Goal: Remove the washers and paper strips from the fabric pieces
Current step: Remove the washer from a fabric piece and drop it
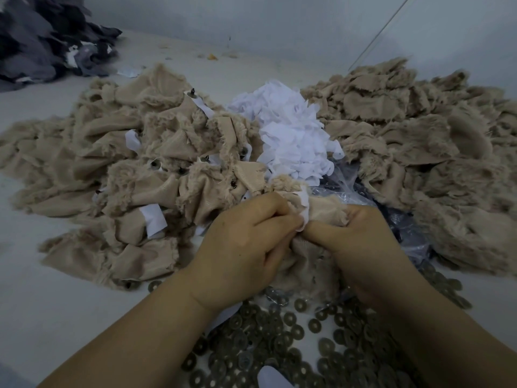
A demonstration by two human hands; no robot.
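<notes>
Your tabletop (42, 303) carries beige fabric heaps (419, 141) either side of white paper strips (293, 135); washers (279, 340) lie nearest you; your left hand (240, 247) and right hand (361, 247) both grip one fabric piece (324, 208), seemingly pinching its paper strip (305, 205).

garment workshop, fabric piles (419, 130) (loose washers (293, 340))

Single head cam, looks fwd and down, close over both hands, wide-angle across the table (42, 317).
</notes>
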